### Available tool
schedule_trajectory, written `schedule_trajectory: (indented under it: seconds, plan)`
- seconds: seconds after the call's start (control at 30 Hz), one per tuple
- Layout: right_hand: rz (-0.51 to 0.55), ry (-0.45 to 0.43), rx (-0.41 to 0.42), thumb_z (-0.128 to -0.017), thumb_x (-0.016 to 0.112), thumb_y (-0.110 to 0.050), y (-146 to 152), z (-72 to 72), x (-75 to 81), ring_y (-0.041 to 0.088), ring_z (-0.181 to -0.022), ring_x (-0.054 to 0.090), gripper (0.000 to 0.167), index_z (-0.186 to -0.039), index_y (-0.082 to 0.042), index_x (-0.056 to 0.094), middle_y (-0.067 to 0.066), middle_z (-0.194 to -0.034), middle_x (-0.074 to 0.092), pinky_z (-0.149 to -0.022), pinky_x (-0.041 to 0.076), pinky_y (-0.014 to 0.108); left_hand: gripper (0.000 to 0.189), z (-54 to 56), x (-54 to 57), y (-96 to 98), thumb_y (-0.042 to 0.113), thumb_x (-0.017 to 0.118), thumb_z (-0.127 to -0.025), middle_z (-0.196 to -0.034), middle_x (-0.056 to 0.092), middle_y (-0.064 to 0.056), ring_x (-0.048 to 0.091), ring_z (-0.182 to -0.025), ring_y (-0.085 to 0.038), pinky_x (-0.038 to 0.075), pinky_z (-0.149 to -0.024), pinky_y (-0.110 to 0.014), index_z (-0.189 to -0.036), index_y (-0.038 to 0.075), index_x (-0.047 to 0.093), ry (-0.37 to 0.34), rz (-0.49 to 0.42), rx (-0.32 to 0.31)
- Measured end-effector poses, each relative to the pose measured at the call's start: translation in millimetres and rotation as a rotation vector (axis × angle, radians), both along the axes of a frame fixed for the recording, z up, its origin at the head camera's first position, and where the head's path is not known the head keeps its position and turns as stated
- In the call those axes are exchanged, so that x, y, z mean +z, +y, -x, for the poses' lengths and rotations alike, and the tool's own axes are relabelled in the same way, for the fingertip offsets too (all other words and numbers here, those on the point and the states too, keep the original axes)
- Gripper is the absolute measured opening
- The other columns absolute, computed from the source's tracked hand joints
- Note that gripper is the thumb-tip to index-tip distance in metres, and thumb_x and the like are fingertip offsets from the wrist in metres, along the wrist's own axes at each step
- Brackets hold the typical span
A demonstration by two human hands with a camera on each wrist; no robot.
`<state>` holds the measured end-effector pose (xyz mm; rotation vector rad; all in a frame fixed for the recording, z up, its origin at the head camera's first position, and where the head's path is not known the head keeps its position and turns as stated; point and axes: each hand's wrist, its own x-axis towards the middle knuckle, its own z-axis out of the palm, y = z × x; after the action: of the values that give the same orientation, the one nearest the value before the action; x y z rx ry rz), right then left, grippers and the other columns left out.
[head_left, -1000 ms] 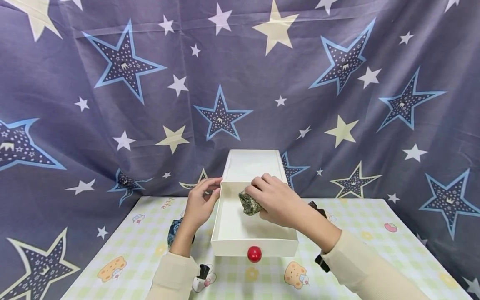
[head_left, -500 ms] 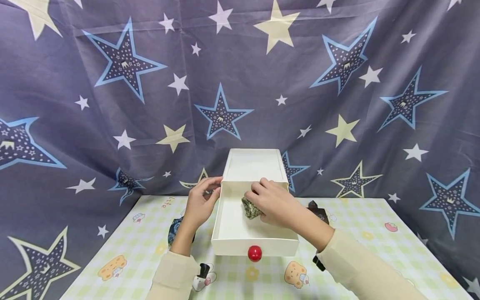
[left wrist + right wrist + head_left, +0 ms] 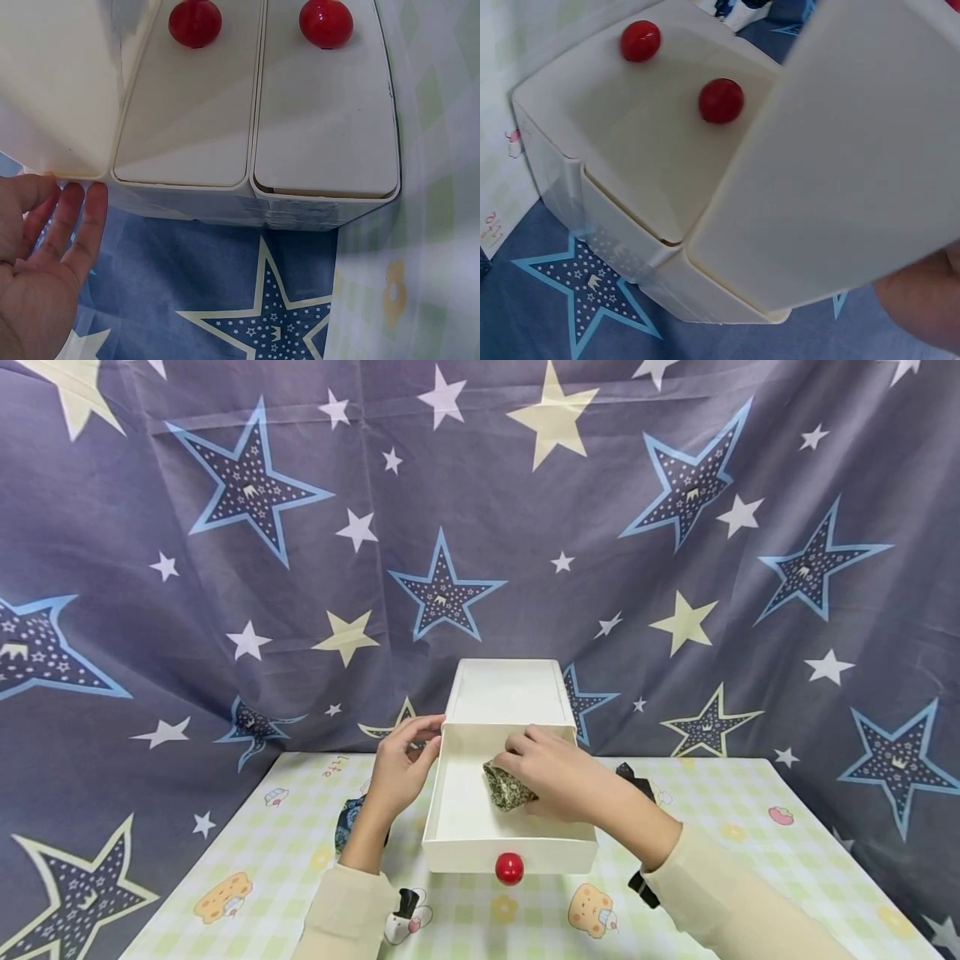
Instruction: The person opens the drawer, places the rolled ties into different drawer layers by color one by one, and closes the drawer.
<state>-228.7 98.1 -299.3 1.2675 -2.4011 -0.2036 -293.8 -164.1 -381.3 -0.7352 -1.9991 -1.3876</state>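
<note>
A white drawer unit (image 3: pixel 510 689) has its top drawer (image 3: pixel 508 855) pulled out toward me, with a red knob (image 3: pixel 509 868) on the front. Inside that drawer is a bunched green patterned cloth (image 3: pixel 508 787), its left part showing. My right hand (image 3: pixel 558 774) pinches the cloth from the right, hiding the rest of it. In the right wrist view, the drawer's side wall (image 3: pixel 855 157) covers most of the hand. My left hand (image 3: pixel 403 768) touches the unit's left front edge, fingers fairly straight. The left wrist view shows those fingertips (image 3: pixel 94 196) right at the edge.
Two lower drawers (image 3: pixel 187 112) sit closed, with red knobs. A dark blue patterned cloth (image 3: pixel 349 821) lies by my left forearm. Dark fabric (image 3: pixel 636 779) shows behind my right forearm, and a black item (image 3: pixel 643 888) is below it. A star-print curtain (image 3: pixel 480 510) hangs behind the table.
My right hand has shifted slightly down and toward the drawer front with the patterned cloth, and more of the cloth shows now. The left hand and the drawer stay in place.
</note>
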Motion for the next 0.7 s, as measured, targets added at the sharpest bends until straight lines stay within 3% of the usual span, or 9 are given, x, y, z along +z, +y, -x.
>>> schedule_trajectory:
  seconds: [0.13,0.27,0.37,0.5,0.6,0.7]
  plan:
    - [-0.006,-0.092,-0.033,-0.073,0.094,-0.036,1.1,-5.6,5.5,0.024,-0.106,0.056,0.067,-0.129,-0.01,0.068,0.005,-0.113,0.062,-0.096,0.053,0.036,0.033,0.8,-0.5,0.8,-0.002,0.069,-0.096,-0.122,0.066,-0.011,0.07,-0.104,-0.024,0.063,-0.081,-0.029,-0.128,0.005,0.069,0.004,-0.006,0.005]
    - [-0.011,-0.115,-0.033,-0.073,0.093,-0.041,2.7,-9.2,8.2,0.023,-0.106,0.057,0.071,-0.132,-0.011,0.068,0.005,-0.113,0.062,-0.095,0.054,0.036,0.033,1.2,-0.8,2.2,-0.008,0.068,-0.094,-0.121,0.066,-0.018,0.069,-0.103,-0.031,0.064,-0.08,-0.034,-0.127,-0.003,0.068,-0.002,0.002,0.032]
    - [0.008,-0.117,-0.012,-0.073,0.092,-0.044,4.9,-10.3,9.0,0.021,-0.104,0.058,0.071,-0.131,-0.011,0.068,0.004,-0.112,0.063,-0.094,0.054,0.035,0.033,0.7,-0.8,2.0,-0.007,0.068,-0.095,-0.121,0.066,-0.015,0.069,-0.103,-0.029,0.063,-0.08,-0.03,-0.127,-0.001,0.068,-0.007,0.003,0.034]
    - [0.029,-0.124,0.003,-0.078,0.087,-0.05,8.3,-11.2,9.4,0.02,-0.103,0.059,0.067,-0.13,-0.012,0.069,0.002,-0.111,0.063,-0.093,0.054,0.035,0.031,-14.7,11.4,6.1,-0.007,0.067,-0.095,-0.12,0.067,-0.014,0.069,-0.102,-0.027,0.062,-0.08,-0.024,-0.126,-0.001,0.069,0.003,0.001,0.03]
    - [0.047,-0.117,0.022,-0.082,0.083,-0.053,11.1,-11.7,9.2,0.019,-0.102,0.059,0.061,-0.127,-0.012,0.07,0.001,-0.109,0.064,-0.091,0.055,0.035,0.03,-26.5,20.9,9.9,-0.011,0.066,-0.094,-0.118,0.066,-0.019,0.069,-0.101,-0.032,0.063,-0.079,-0.029,-0.124,-0.007,0.067,0.01,0.007,0.036]
    - [0.069,-0.085,0.054,-0.085,0.081,-0.053,14.2,-11.5,8.7,0.018,-0.099,0.06,0.055,-0.122,-0.013,0.072,0.0,-0.107,0.064,-0.089,0.055,0.034,0.03,-27.2,21.4,9.8,-0.011,0.066,-0.094,-0.118,0.066,-0.021,0.069,-0.101,-0.033,0.064,-0.079,-0.033,-0.124,-0.008,0.067,0.017,0.007,0.029]
